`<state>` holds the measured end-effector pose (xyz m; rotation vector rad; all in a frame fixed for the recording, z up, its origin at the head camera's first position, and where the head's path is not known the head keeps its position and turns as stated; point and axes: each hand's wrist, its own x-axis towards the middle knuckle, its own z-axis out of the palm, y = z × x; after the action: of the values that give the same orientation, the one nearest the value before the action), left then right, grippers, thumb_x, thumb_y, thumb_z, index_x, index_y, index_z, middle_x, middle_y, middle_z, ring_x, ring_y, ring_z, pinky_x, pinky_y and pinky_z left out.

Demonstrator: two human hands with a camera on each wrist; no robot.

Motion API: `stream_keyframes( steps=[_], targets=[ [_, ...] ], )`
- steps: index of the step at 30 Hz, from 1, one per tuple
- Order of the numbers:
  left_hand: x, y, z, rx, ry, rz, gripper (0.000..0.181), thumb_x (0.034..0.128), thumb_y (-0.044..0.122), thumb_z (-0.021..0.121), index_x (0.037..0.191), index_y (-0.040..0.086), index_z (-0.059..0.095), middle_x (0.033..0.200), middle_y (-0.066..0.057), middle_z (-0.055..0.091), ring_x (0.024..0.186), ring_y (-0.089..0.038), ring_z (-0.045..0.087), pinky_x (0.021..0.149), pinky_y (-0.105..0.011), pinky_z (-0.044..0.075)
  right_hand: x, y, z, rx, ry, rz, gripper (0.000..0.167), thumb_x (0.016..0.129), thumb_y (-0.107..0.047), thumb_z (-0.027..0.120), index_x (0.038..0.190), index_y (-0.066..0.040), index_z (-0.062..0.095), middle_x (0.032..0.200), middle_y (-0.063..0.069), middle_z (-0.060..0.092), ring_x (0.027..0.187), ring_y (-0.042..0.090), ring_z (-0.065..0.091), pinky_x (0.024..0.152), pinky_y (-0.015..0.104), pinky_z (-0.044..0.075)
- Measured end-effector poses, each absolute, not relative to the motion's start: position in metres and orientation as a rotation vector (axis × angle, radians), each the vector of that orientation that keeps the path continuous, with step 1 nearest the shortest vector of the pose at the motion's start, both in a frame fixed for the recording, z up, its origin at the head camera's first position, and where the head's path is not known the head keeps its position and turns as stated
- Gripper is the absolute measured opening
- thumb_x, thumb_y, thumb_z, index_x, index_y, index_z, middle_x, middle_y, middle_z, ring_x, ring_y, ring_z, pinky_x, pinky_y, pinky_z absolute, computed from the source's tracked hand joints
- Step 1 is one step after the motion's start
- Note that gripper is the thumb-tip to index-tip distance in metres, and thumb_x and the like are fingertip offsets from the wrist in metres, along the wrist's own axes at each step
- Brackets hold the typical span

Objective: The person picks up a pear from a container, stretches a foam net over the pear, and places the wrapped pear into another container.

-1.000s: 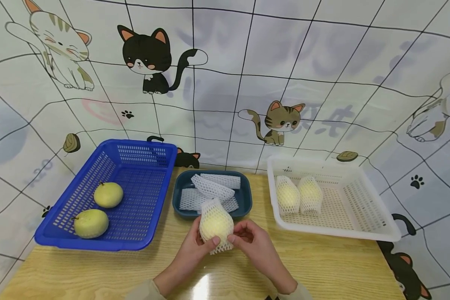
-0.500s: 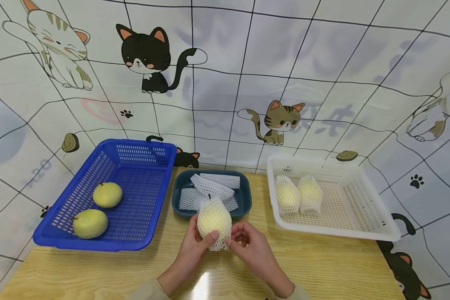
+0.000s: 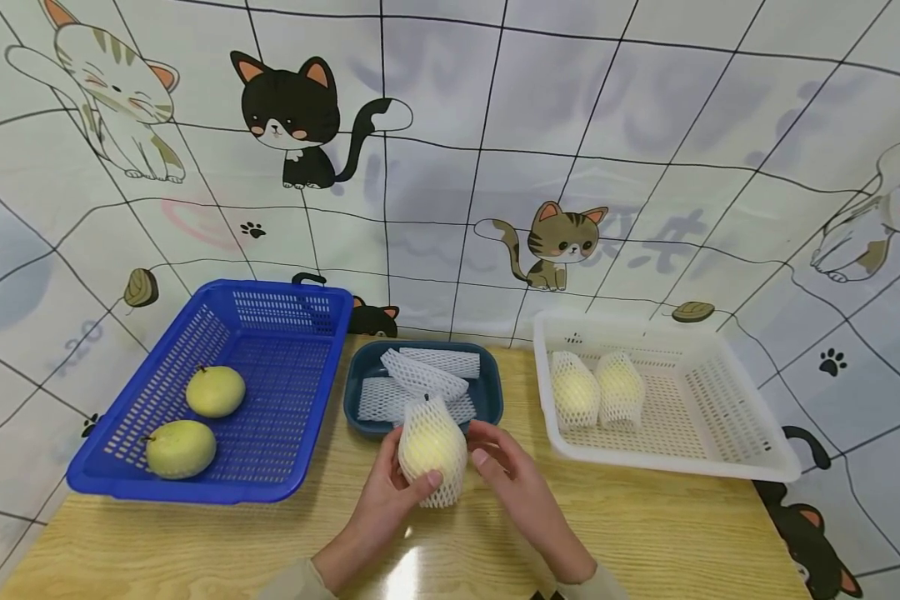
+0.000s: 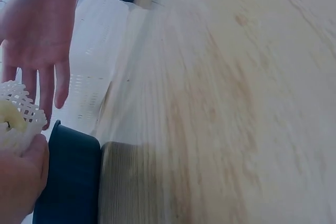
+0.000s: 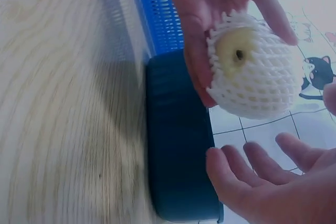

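The right hand (image 3: 512, 479) has its fingers spread loose, apart from everything, just beside the netted pear (image 3: 431, 454). The left hand (image 3: 386, 487) grips that pear from its other side, thumb and fingers round it. This one pear is held in front of the tray (image 3: 371, 428), on the person's side; its long axis runs toward the tray, stem end foremost, the net's open end facing back. Of the two, the right hand is nearer the white basket (image 3: 675, 408), which stands right of the tray.

Inside the tray lie loose nets (image 3: 423, 373), at least three; overlap hides whether there is a fourth. Left of the tray, the blue basket (image 3: 292, 375) has two bare pears (image 3: 216, 391); the white basket has two wrapped pears (image 3: 575, 392).
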<state>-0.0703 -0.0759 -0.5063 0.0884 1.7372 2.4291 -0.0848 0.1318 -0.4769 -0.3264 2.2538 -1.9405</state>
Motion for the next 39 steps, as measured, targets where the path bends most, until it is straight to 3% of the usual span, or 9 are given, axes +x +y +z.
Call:
stream_keyframes(
  steps=[5,9,16,20,33,39],
  targets=[
    [-0.068,-0.074,-0.508,0.133,1.752,2.403,0.084,0.0900,0.004,0.077,0.156,0.002,0.025,0.147,-0.026,0.044,0.121,-0.029,0.060,0.095,-0.034,0.056,-0.087,0.133,-0.478,-0.387,2.113,-2.013,0.045,0.110,-0.017,0.048,0.153,-0.004,0.046,0.156,0.024,0.043,0.138,0.036,0.048,0.102,0.040,0.053],
    [-0.066,-0.072,-0.509,0.155,1.799,2.356,0.086,0.0892,0.006,0.079,0.157,0.004,0.026,0.148,-0.026,0.043,0.124,-0.031,0.058,0.096,-0.032,0.055,-0.088,0.132,-0.478,-0.430,2.008,-2.001,0.049,0.112,-0.019,0.045,0.157,-0.001,0.038,0.160,0.024,0.037,0.142,0.037,0.043,0.102,0.038,0.053],
    [-0.065,-0.069,-0.509,0.154,1.853,2.275,0.087,0.0914,0.011,0.080,0.159,0.007,0.024,0.151,-0.024,0.042,0.130,-0.033,0.054,0.098,-0.029,0.053,-0.087,0.131,-0.480,-0.403,1.975,-1.961,0.050,0.111,-0.021,0.048,0.157,-0.003,0.038,0.147,0.026,0.045,0.123,0.035,0.059,0.095,0.043,0.056],
    [-0.065,-0.069,-0.511,0.147,1.867,2.257,0.087,0.0917,0.013,0.080,0.159,0.006,0.024,0.150,-0.023,0.043,0.132,-0.034,0.052,0.097,-0.029,0.054,-0.087,0.130,-0.481,-0.376,2.019,-1.930,0.051,0.109,-0.021,0.052,0.156,-0.005,0.041,0.144,0.025,0.048,0.116,0.033,0.065,0.090,0.037,0.058],
    [-0.064,-0.066,-0.513,0.205,1.959,2.211,0.089,0.0928,0.016,0.080,0.160,-0.002,0.026,0.147,-0.028,0.047,0.125,-0.036,0.060,0.094,-0.030,0.056,-0.088,0.133,-0.481,-0.312,1.987,-1.905,0.055,0.108,-0.025,0.055,0.156,-0.003,0.039,0.150,0.024,0.043,0.120,0.034,0.062,0.092,0.042,0.057],
    [-0.063,-0.060,-0.506,0.275,1.879,2.184,0.093,0.0962,0.017,0.076,0.165,0.003,0.016,0.158,-0.029,0.035,0.136,-0.039,0.051,0.098,-0.029,0.054,-0.089,0.141,-0.479,-0.253,1.955,-1.917,0.062,0.105,-0.024,0.059,0.157,0.001,0.035,0.152,0.027,0.039,0.119,0.034,0.061,0.089,0.040,0.058]
  ],
)
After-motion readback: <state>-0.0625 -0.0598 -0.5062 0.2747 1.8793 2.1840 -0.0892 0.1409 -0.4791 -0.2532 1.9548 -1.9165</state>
